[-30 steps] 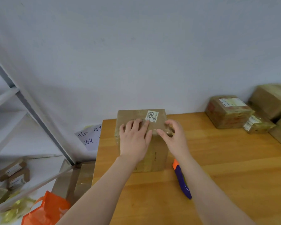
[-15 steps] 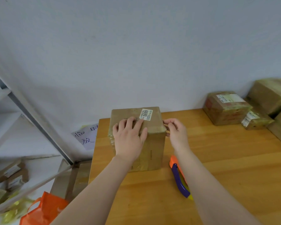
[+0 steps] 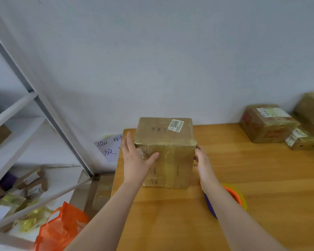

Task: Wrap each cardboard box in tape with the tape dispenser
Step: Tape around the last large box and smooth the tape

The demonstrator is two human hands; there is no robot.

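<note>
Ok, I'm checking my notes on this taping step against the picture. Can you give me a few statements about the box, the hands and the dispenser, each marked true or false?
1. The cardboard box stands on the wooden table between the two hands. True.
2. The right hand holds the tape dispenser. False: the dispenser lies on the table by the right forearm, and the hand is against the box's right side.
3. A white label sits on the box's top face. True.
4. The left hand lies flat on top of the box. False: it is at the box's left side, with its thumb across the front face.
</note>
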